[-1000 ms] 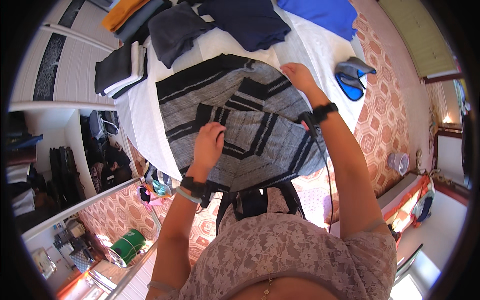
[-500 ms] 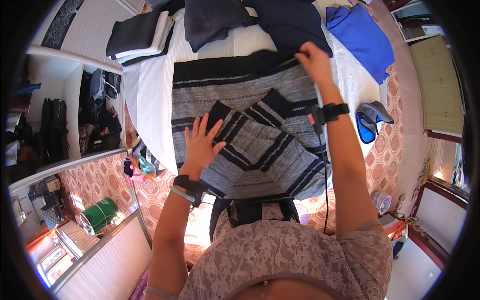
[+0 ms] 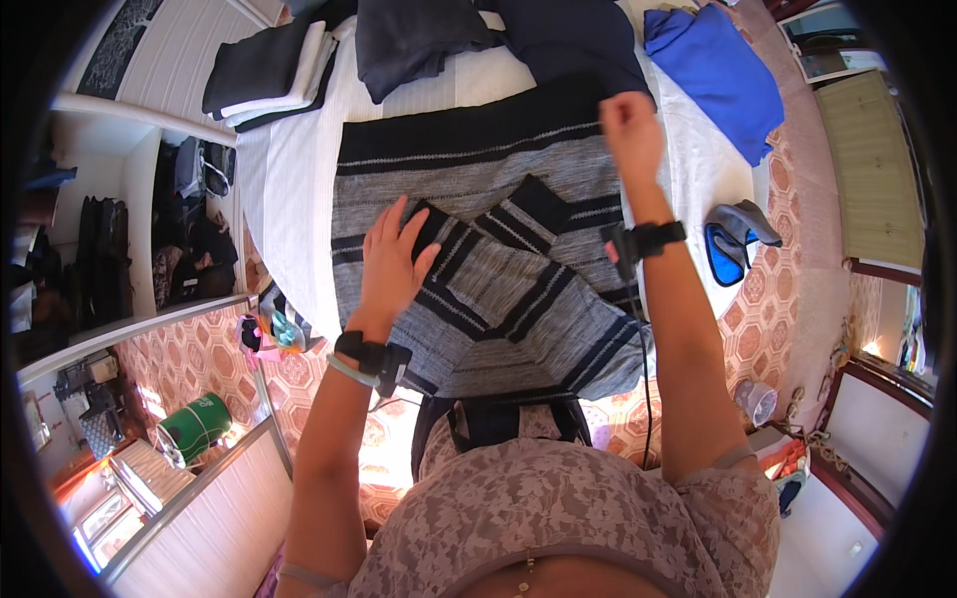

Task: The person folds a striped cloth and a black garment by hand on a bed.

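A grey and black striped sweater lies spread out before me, its sleeves folded in across its body and their dark cuffs meeting near the middle. My left hand rests open on the left part of it, fingers spread beside a cuff. At the far right corner, along the black hem, my right hand is closed with its fingers curled at the fabric's edge. The hand hides most of the spot it grips. Both wrists wear black strapped devices, and a cable hangs from the right one.
The sweater lies on a white-covered bed. Along its far side are a folded black and white stack, dark garments and a blue garment. A grey and blue item sits at the right edge. An open wardrobe stands left.
The black hem at the far right has been spread farther out, away from me. My right hand's fingers have curled in, and my left hand has slid slightly left and away from me.
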`<state>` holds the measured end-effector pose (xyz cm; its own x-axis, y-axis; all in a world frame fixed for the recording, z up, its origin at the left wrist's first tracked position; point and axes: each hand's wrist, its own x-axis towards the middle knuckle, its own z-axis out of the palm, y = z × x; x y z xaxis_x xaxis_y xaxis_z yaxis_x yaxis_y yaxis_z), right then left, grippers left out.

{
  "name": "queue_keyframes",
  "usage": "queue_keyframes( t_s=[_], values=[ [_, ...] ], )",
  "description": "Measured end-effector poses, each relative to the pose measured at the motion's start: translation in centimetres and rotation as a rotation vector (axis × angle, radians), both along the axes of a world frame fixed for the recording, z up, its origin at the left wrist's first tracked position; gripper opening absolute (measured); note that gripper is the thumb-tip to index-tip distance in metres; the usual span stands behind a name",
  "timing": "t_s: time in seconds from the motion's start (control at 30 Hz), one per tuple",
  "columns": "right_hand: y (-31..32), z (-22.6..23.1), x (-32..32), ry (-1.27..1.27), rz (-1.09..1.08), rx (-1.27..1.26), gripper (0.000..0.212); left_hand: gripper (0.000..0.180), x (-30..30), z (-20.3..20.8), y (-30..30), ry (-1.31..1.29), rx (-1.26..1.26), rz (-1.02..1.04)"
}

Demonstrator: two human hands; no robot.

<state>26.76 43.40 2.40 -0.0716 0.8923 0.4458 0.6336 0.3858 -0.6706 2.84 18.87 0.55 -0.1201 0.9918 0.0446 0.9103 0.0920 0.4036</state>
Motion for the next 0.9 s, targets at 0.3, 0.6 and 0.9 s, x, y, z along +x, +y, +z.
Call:
queue_keyframes(
  t_s=[0.3, 0.6, 0.9],
  values=[
    [-6.4, -5.7, -2.5, -0.713, 0.719, 0.054, 0.058, 0.062, -5.4, -2.5, 5.2, 0.210, -0.303, 0.232],
    [-2.8, -5.9, 3.6, -0.831, 0.370, -0.196, 0.042, 0.066, -12.4, -5.7, 5.2, 0.239, -0.324, 0.516],
    [-9.1, -1.9, 18.1, -0.187, 0.196, -0.383, 0.021, 0.027, -20.3, -5.0, -7.1, -0.464, 0.278, 0.385]
  ],
)
